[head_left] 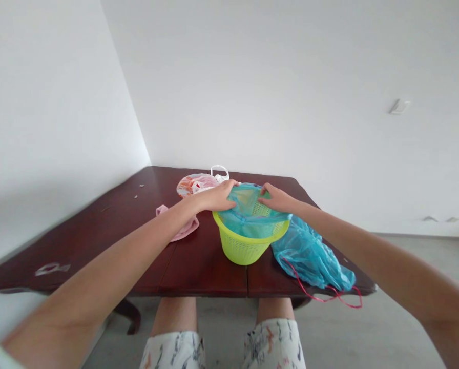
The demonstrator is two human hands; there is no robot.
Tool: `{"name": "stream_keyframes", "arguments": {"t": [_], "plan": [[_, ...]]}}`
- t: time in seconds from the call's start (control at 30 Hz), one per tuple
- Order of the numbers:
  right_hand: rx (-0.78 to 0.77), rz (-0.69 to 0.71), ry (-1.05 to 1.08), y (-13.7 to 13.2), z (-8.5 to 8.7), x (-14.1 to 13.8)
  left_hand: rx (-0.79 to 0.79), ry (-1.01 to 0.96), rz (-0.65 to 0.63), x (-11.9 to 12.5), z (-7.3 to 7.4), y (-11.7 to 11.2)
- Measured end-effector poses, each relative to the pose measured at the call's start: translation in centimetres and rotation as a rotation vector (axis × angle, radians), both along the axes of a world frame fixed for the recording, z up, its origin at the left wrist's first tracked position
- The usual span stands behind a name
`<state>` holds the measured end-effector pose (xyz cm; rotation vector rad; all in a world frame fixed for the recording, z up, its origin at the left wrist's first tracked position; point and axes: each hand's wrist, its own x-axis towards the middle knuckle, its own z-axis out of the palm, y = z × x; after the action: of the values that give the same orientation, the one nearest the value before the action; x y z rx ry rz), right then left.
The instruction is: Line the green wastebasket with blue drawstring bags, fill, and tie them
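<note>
Hands (216, 197) spread on teal mesh (245, 202)

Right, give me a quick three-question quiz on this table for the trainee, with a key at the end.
1. Which is nearer the pink cloth, the left hand or the right hand?
2. True or false: the lime-green plastic basket stands on the dark wooden table.
3. Fill in the colour: the cord trailing from the translucent blue bag is ____.

Key: 1. left hand; 2. true; 3. red.
</note>
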<state>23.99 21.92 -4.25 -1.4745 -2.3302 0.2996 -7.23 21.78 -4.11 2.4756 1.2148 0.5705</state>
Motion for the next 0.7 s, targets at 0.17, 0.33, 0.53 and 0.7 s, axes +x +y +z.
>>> {"name": "stream_keyframes", "arguments": {"t": [0.17,0.33,0.53,0.7], "plan": [[-0.029,-0.098,0.16,1.3,-0.5,0.7,-0.082,-0.075,0.051,-0.7,-1.4,1.2],[0.068,0.068,0.184,-3.0,0.3,2.8,-0.013,-0.076,0.014,-4.5,-1.3,-2.3],[0.09,0.469,0.053,-11.4,1.7,4.8,0.235,0.028,-0.237,-7.8,-0.3,-8.9],[0.279,0.481,0.159,-15.1,2.8,4.5,0.335,-0.062,-0.259,-6.9,0.2,-10.8]]}}
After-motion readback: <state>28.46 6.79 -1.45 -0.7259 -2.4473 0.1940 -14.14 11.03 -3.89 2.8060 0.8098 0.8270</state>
